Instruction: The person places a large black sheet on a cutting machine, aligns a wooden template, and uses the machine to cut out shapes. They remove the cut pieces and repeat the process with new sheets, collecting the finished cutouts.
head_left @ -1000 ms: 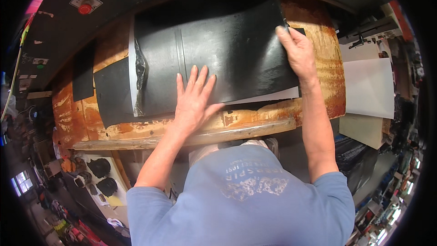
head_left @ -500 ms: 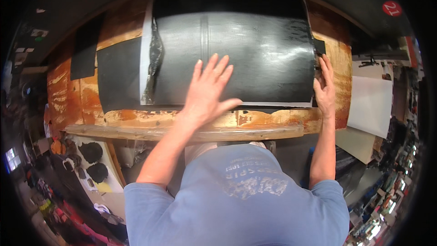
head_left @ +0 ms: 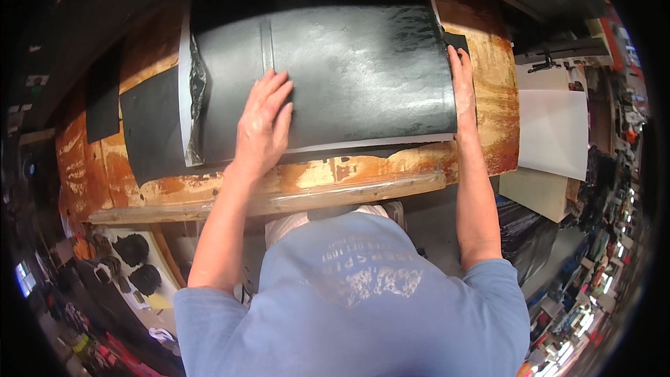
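A large, glossy black sheet point(head_left: 349, 70) lies on a white backing sheet point(head_left: 187, 98) that shows along its left and near edges. A raised seam runs across the black sheet, and its left edge is crinkled. My left hand point(head_left: 262, 126) rests on the sheet at the near end of that seam, fingers laid close together and the thumb beside them. Along the right edge of the sheet lies my right hand point(head_left: 463, 87), its fingers stretched away from me and touching the edge. Neither hand is closed around anything.
Under the sheets is a worn wooden table point(head_left: 495, 84) with a wooden bar point(head_left: 335, 194) along its near edge. Matte black pieces point(head_left: 155, 122) lie to the left. White boards point(head_left: 555, 132) stand at the right, and a panel with dark round pieces point(head_left: 145, 279) is at the lower left.
The whole view has shifted and tilted slightly. My left hand's spread fingers have drawn closer together on the sheet. My right hand's fingers have straightened along the right edge.
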The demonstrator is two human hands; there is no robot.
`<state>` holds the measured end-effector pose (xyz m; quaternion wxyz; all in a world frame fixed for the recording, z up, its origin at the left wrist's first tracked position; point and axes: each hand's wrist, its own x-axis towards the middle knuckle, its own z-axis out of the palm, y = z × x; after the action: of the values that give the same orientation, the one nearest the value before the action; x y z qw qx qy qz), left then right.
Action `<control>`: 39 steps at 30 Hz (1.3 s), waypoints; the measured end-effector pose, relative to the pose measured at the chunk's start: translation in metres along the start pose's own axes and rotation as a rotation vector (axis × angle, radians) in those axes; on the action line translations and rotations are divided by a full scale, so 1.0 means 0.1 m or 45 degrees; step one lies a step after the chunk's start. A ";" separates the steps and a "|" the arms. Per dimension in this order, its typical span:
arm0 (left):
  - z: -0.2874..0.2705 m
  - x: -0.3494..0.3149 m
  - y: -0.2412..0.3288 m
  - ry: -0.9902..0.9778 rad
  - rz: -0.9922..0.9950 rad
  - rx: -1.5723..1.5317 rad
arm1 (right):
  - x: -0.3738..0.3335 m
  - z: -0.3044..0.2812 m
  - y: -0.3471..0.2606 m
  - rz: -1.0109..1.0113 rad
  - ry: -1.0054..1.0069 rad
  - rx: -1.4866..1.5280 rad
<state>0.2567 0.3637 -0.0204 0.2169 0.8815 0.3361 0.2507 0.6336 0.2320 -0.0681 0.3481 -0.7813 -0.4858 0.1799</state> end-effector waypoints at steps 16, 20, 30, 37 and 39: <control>-0.57 -0.45 -0.60 0.365 -0.267 0.282 | -0.34 -0.31 -1.40 -0.136 0.019 0.398; -0.69 -0.48 -0.57 0.417 -0.296 0.145 | -0.26 0.48 -1.94 -0.492 -0.251 0.299; -0.72 -0.52 -0.55 0.682 -0.610 -0.324 | 0.15 1.54 -2.76 -1.037 -0.675 -0.017; -0.68 -0.51 -0.60 0.783 -0.599 -0.409 | 0.11 1.69 -3.02 -1.040 -0.624 -0.116; -0.69 -0.52 -0.61 0.790 -0.600 -0.431 | 0.23 1.54 -3.08 -1.124 -0.774 -0.170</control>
<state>0.1526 0.3832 -0.0154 0.2984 0.6153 0.5320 0.4993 0.3534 0.3974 0.0476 0.1839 -0.4360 -0.8571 0.2034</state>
